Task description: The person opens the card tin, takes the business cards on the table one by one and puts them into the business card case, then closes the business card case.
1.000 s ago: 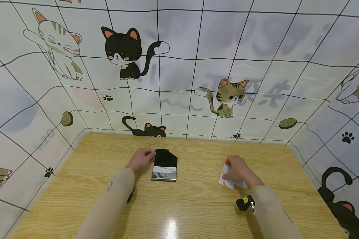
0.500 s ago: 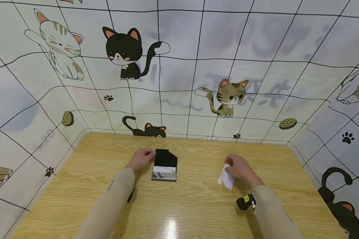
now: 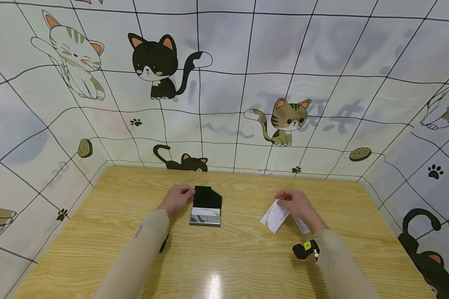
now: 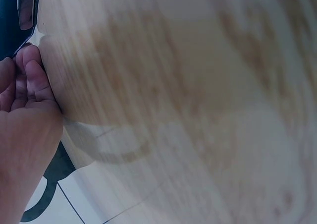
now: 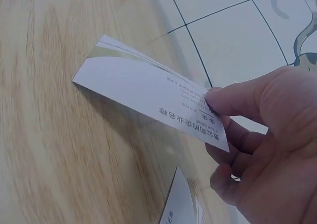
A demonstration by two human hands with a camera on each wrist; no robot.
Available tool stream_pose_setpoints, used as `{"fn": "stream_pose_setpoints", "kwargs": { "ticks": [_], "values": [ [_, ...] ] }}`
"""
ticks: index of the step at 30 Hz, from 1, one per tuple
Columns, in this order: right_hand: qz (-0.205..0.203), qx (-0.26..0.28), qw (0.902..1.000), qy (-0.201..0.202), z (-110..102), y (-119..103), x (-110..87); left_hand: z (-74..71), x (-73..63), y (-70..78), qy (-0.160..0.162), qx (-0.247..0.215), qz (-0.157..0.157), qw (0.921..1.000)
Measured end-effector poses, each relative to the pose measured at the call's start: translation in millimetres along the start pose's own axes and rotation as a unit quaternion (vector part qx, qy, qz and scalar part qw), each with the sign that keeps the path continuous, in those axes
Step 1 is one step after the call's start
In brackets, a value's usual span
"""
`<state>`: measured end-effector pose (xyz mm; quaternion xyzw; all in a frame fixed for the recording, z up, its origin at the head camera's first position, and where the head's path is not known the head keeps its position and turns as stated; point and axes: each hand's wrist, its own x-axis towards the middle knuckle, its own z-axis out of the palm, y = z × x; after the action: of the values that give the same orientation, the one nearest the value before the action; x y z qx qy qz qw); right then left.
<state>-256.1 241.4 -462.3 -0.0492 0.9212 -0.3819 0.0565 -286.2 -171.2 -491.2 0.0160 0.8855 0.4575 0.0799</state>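
My right hand (image 3: 295, 204) pinches business cards (image 3: 276, 217) by one end, thumb on the printed face. In the right wrist view these cards (image 5: 143, 87) fan slightly, tilted above the table. More cards (image 3: 302, 224) lie below that hand, partly hidden by it; in the right wrist view only a corner of these lower cards (image 5: 181, 199) shows. An opened business card case (image 3: 205, 216) lies at centre left, its black lid raised and white cards in its shiny tray. My left hand (image 3: 177, 199) grips the lid's left edge, fingers curled at it in the left wrist view.
The wooden table (image 3: 239, 257) reaches back to a wall sheet (image 3: 224, 91) printed with cats and grid lines. A black wrist camera (image 3: 303, 250) sits under the right sleeve. Glare shows at the table's front.
My right hand has moved left with its cards, uncovering the lower cards again after they were mostly hidden. The left hand and the card case have stayed in place.
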Motion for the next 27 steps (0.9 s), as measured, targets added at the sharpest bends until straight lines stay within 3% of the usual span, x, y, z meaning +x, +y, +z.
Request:
{"fn": "stream_pose_setpoints", "kwargs": {
  "ticks": [12, 27],
  "values": [
    [0.006, 0.093, 0.9956, 0.003, 8.3, -23.8, 2.4, -0.5, -0.2, 0.2, -0.001, 0.004, 0.003, 1.0000],
    [-0.033, 0.175, 0.9840, 0.005, 28.7, -49.0, 5.9, -0.4, -0.6, 0.1, -0.006, -0.006, 0.003, 1.0000]
  ]
}}
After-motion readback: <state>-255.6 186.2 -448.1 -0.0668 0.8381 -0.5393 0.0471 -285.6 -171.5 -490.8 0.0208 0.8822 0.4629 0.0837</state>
